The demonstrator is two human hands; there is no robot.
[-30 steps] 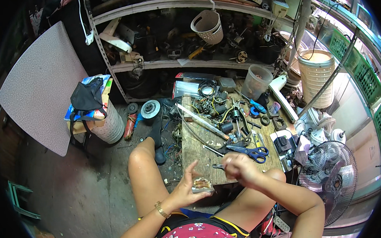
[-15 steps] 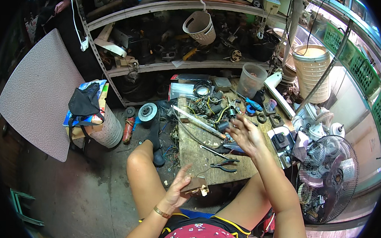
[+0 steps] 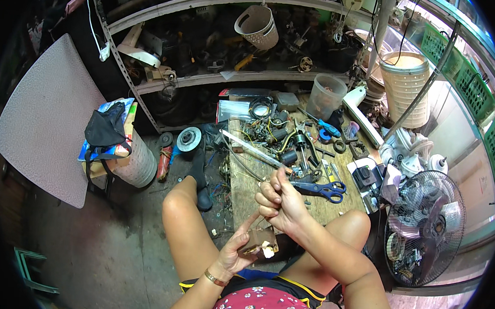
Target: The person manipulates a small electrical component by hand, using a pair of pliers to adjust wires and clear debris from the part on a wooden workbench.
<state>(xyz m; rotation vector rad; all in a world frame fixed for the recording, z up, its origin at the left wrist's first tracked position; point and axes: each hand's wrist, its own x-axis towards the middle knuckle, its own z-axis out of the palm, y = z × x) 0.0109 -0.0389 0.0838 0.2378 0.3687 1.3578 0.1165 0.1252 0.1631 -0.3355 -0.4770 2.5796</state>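
Observation:
My left hand (image 3: 234, 253) is closed around a small brown block-shaped part (image 3: 259, 239) with cream-coloured bits at its near end, held above my lap; the index finger stretches along it. Just up and right of that part is my right hand (image 3: 281, 202), its fingers curled together in a pinch. Whatever lies between those fingertips is too small or hidden to name. Beyond the right hand, dark blue-handled scissors (image 3: 330, 191) lie on the wooden bench (image 3: 245, 191). The pliers on the bench's near part are hidden behind my right hand and forearm.
Pliers (image 3: 300, 136), wires, a blue-handled screwdriver (image 3: 328, 127) and a long metal strip (image 3: 250, 149) clutter the bench. A clear plastic tub (image 3: 326, 97) stands at its back. A fan (image 3: 425, 228) is on the right, a grinder (image 3: 165, 156) on the floor at left.
My right hand has come down and left from over the bench, its spread fingers now curled in a pinch near the brown part. The scissors are uncovered. The left hand keeps its hold.

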